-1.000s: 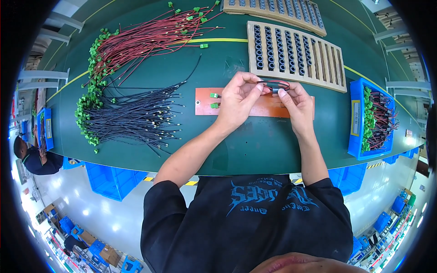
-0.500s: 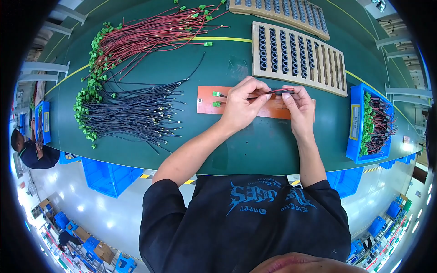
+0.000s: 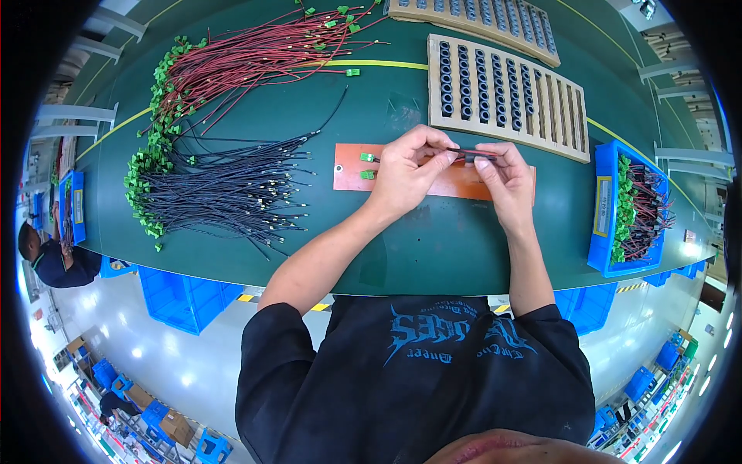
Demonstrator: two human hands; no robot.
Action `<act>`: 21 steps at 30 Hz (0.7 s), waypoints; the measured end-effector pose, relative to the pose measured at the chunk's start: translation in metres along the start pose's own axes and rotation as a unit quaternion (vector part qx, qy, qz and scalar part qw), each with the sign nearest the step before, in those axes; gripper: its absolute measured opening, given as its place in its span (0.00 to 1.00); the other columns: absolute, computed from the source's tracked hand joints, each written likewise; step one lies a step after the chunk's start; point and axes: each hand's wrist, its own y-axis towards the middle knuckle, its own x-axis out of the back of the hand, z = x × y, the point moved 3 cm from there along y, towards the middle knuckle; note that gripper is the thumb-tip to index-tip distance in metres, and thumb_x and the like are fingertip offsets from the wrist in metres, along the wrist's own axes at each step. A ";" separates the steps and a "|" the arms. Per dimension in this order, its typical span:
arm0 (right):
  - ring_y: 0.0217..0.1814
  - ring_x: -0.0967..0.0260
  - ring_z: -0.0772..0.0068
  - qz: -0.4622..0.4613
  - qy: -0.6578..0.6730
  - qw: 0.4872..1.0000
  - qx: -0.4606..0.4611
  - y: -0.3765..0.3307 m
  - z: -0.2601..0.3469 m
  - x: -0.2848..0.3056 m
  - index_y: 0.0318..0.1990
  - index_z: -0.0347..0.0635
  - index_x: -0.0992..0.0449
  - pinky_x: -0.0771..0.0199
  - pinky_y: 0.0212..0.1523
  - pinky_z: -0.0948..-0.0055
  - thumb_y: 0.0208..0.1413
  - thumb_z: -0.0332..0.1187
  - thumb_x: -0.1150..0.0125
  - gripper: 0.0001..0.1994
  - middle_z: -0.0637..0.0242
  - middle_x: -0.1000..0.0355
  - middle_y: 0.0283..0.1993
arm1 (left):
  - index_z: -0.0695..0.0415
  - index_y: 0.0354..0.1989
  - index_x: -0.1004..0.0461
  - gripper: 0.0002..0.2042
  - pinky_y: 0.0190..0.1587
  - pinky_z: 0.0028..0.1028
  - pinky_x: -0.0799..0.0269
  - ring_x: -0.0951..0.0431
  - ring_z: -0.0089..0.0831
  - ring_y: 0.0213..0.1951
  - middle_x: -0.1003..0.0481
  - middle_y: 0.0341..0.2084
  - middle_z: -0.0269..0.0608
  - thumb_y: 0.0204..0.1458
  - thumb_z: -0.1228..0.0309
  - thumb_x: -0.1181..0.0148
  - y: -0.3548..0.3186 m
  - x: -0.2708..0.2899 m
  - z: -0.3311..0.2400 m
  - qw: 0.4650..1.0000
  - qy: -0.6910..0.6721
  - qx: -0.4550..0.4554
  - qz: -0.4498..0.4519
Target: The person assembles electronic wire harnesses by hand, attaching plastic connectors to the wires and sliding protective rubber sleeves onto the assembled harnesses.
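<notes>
My left hand (image 3: 408, 172) pinches red and black wires (image 3: 456, 151) between thumb and fingers above the orange board (image 3: 346, 176). My right hand (image 3: 506, 174) is closed on the same wires, its thumb and fingertips by a short dark sleeve-like piece (image 3: 469, 158). Fingers cover part of that piece. Left of my left hand, an upper green connector (image 3: 368, 157) and a lower green connector (image 3: 367, 175) lie over the board. Whether both belong to the held wires is hidden behind the hand.
Bundles of red wires (image 3: 232, 73) and black wires (image 3: 224, 185) with green connectors lie at left. A slotted tray (image 3: 568, 116) of dark ring-shaped cores stands beyond my hands, another tray (image 3: 471, 19) behind it. A blue bin (image 3: 603, 240) of wired connectors sits at right.
My left hand has shifted slightly left and up. The dark piece now sits a little further left between my fingertips, with the right hand still gripping.
</notes>
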 end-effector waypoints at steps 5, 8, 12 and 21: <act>0.47 0.24 0.76 0.006 0.060 0.997 0.041 -0.001 -0.005 -0.004 0.47 0.39 0.36 0.24 0.45 0.78 0.64 0.23 0.41 0.10 0.63 0.25 0.42 | 0.66 0.39 0.24 0.06 0.50 0.25 0.21 0.20 0.27 0.43 0.22 0.39 0.43 0.55 0.87 0.39 0.000 0.001 -0.002 0.999 0.033 0.014 0.003; 0.47 0.24 0.75 0.007 0.057 0.997 0.059 0.000 -0.009 -0.002 0.44 0.39 0.38 0.23 0.45 0.77 0.63 0.22 0.40 0.11 0.61 0.25 0.41 | 0.66 0.37 0.24 0.06 0.49 0.26 0.20 0.19 0.27 0.42 0.21 0.39 0.45 0.54 0.88 0.39 -0.001 0.001 -0.002 0.998 0.044 0.037 0.008; 0.47 0.24 0.74 -0.008 0.000 0.997 0.071 -0.002 -0.017 0.001 0.43 0.39 0.39 0.22 0.47 0.76 0.63 0.23 0.40 0.11 0.62 0.25 0.41 | 0.66 0.35 0.24 0.07 0.48 0.27 0.19 0.19 0.28 0.41 0.21 0.37 0.44 0.51 0.90 0.39 0.001 0.000 -0.001 0.996 0.081 0.017 0.026; 0.47 0.22 0.71 0.011 0.036 0.999 0.036 -0.001 -0.008 0.004 0.42 0.37 0.37 0.21 0.47 0.75 0.64 0.23 0.42 0.09 0.57 0.25 0.41 | 0.67 0.31 0.25 0.05 0.39 0.26 0.20 0.20 0.27 0.35 0.24 0.33 0.42 0.49 0.87 0.36 -0.001 -0.004 -0.011 0.986 0.164 -0.004 -0.010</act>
